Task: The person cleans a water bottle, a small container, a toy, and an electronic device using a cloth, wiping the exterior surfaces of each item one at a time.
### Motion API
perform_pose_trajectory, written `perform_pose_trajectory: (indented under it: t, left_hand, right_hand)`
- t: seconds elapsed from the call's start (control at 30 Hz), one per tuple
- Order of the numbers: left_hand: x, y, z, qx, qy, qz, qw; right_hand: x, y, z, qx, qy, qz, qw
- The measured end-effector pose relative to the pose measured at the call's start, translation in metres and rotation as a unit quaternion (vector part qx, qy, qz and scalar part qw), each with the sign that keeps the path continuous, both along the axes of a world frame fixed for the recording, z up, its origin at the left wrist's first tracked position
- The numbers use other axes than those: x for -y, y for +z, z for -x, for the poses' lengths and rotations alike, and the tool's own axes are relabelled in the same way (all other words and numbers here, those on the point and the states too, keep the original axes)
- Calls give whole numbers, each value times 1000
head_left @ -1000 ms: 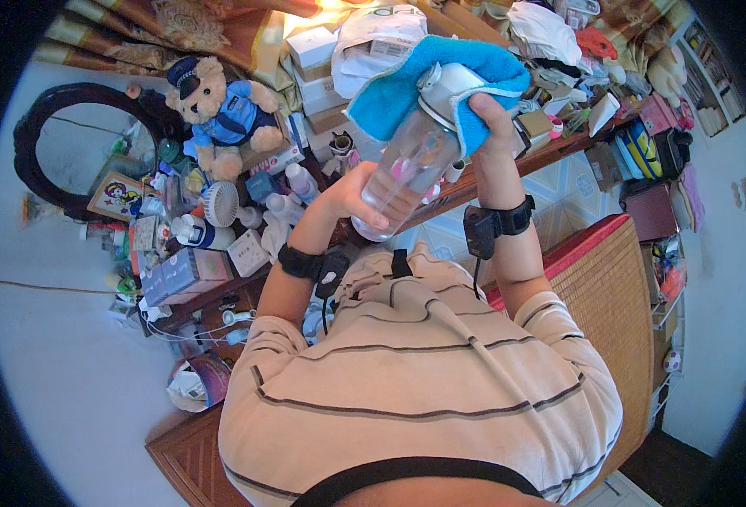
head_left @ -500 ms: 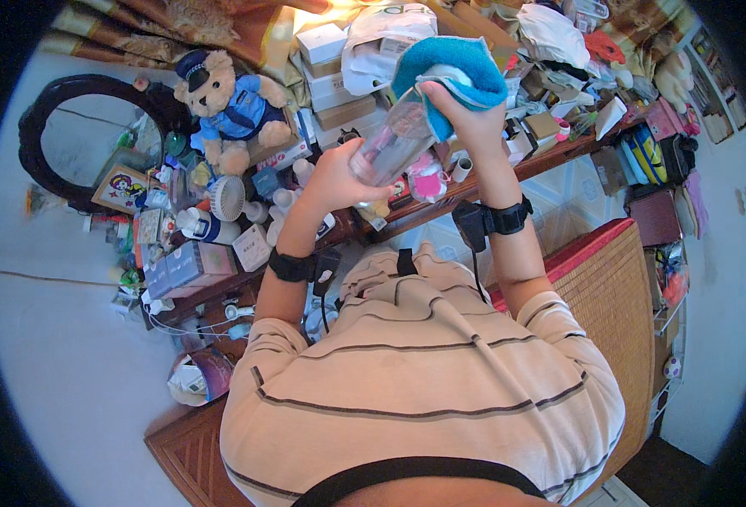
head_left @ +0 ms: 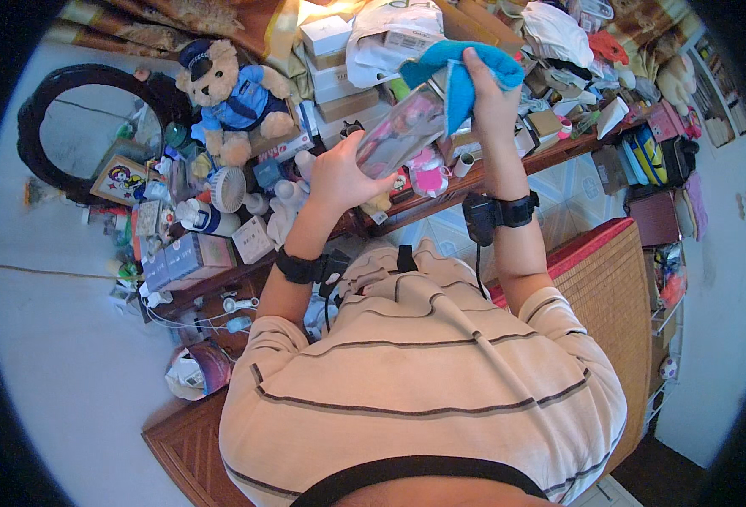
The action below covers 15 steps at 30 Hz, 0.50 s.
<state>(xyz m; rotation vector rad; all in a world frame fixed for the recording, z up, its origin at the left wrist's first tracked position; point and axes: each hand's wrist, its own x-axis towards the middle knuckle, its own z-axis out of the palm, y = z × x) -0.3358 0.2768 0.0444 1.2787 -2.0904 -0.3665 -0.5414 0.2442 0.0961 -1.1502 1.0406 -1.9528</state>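
Observation:
My left hand (head_left: 342, 177) is wrapped round the lower end of a clear, see-through container (head_left: 400, 128), tilted up to the right. Pinkish shapes show through its wall; whether they lie inside or behind it I cannot tell. Against the container's upper end, my right hand (head_left: 495, 103) grips a bright blue cloth (head_left: 459, 95), thumb pressed on top. The cloth folds over that end and hides its rim. Both hands are held up over the front of a crowded desk.
A teddy bear (head_left: 242, 100) in a blue uniform sits by a dark oval mirror frame (head_left: 31, 139). Nearby are a small white fan (head_left: 228, 189), stacked white boxes (head_left: 326, 38) and a white plastic bag (head_left: 390, 25). A woven mat (head_left: 614, 321) with red edging lies at right.
The right hand and cloth have shifted slightly right, and the cloth has turned lower round the container's end. More of the container's clear wall shows. The left hand keeps its hold.

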Motion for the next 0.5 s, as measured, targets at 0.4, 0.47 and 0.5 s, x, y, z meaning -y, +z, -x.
perform_pose_trajectory:
  t: [0.4, 0.47, 0.5]
  left_hand:
    - [-7, -24, -14, -130, -127, -84, 980]
    - [-11, -19, -16, -152, -133, -114, 973]
    - [-12, -17, -18, -174, -147, -148, 962]
  right_hand:
    - [-3, -15, 15, 286, 264, -46, 920]
    - [-9, -2, -5, 281, 243, -50, 927]
    - [-11, 3, -14, 277, 212, -54, 936]
